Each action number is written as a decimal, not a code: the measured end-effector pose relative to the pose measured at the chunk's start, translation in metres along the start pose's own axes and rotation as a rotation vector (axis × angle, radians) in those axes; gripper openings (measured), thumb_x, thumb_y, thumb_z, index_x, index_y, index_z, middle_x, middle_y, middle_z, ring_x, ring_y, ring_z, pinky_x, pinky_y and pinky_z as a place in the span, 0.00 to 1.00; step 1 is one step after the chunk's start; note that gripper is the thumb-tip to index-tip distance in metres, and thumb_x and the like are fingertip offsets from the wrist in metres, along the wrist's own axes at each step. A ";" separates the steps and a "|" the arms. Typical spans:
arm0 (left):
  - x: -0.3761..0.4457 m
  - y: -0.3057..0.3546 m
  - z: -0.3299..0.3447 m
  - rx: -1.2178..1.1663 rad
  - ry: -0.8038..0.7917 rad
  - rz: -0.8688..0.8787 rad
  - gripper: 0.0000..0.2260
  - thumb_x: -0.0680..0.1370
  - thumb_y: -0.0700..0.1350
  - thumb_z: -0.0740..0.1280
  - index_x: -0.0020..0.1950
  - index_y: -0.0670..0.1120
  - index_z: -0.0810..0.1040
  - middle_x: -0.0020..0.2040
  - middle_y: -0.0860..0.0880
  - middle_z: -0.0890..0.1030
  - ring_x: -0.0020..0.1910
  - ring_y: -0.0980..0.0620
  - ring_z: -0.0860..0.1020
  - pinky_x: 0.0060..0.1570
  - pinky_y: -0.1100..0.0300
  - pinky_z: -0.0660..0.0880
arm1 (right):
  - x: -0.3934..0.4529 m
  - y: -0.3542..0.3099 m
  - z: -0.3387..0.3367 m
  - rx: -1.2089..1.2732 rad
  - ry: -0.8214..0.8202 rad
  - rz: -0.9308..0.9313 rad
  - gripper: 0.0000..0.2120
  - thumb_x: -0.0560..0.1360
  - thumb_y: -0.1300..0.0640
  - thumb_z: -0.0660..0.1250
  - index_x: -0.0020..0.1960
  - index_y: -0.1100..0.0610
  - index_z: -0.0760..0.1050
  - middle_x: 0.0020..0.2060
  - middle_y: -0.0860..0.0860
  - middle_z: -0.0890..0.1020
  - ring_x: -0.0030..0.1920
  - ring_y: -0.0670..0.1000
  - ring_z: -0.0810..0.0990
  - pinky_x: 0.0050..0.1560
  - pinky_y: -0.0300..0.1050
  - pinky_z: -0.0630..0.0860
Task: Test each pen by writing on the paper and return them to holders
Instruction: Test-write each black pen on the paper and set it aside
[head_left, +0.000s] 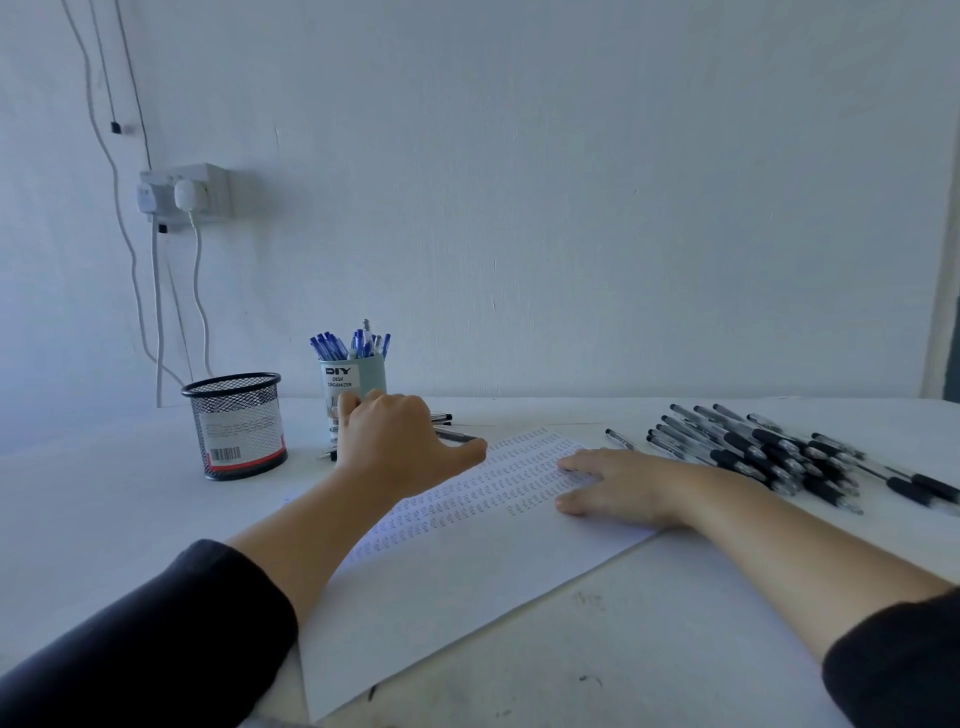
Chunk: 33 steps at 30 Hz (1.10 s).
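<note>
Seen from head height, looking down over a pale, matte desk (675, 649) set against a plain white wall.

Left hand (400, 441) reached forward past the top edge of the paper (457, 587), back of hand upward, fingers curled down over black pens (454, 435) lying flat on the desk; whether gripping one could not be told, fingertips hidden behind the knuckles. Just beyond that hand, touching or nearly so, stood a smooth pale-blue cylindrical holder (358, 382) with a printed label, packed with upright blue-capped pens (350, 343). Further to the left of the left hand stood a round black wire-mesh holder (236, 423) with a red base band and a barcode sticker.

Right hand (618, 486) lay flat and relaxed on the paper, palm down, fingers straight and spread, holding nothing. Paper a large white sheet, angled, its upper half covered in neat rows of small scribbled marks. Directly to the right of the right hand, a loose heap of slim clear-barrelled pens with black rubbery grips (769, 457) lay on the desk.

Dark sleeves on both forearms. White wall socket (182, 195) with plugs and hanging cables far up to the left.
</note>
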<state>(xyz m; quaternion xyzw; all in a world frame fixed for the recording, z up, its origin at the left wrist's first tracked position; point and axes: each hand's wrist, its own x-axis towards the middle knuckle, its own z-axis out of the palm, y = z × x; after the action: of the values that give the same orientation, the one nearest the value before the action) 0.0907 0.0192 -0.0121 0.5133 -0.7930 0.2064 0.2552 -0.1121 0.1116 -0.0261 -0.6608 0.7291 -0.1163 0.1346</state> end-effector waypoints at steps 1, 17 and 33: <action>0.000 0.000 0.000 -0.023 0.009 0.001 0.28 0.68 0.71 0.60 0.29 0.46 0.69 0.28 0.51 0.71 0.37 0.50 0.73 0.53 0.53 0.64 | 0.001 0.000 0.000 -0.002 0.000 0.001 0.31 0.76 0.43 0.62 0.76 0.47 0.57 0.77 0.47 0.55 0.76 0.48 0.54 0.75 0.45 0.50; -0.003 0.005 -0.002 -0.519 0.258 0.191 0.10 0.74 0.32 0.66 0.54 0.38 0.82 0.50 0.43 0.78 0.37 0.47 0.76 0.39 0.53 0.77 | 0.003 0.001 0.001 -0.096 0.021 -0.006 0.29 0.78 0.44 0.60 0.75 0.52 0.59 0.75 0.52 0.60 0.76 0.53 0.51 0.74 0.49 0.51; -0.022 0.040 -0.015 -1.471 -0.446 -0.507 0.05 0.71 0.29 0.69 0.40 0.36 0.75 0.32 0.39 0.80 0.26 0.47 0.80 0.26 0.61 0.78 | 0.002 0.004 0.001 -0.023 0.041 -0.008 0.28 0.78 0.44 0.59 0.76 0.47 0.57 0.77 0.47 0.55 0.76 0.48 0.52 0.75 0.49 0.51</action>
<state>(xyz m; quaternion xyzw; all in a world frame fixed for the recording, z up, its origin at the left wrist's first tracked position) 0.0644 0.0588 -0.0167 0.4074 -0.6174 -0.5395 0.4022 -0.1159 0.1103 -0.0281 -0.6627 0.7304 -0.1221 0.1114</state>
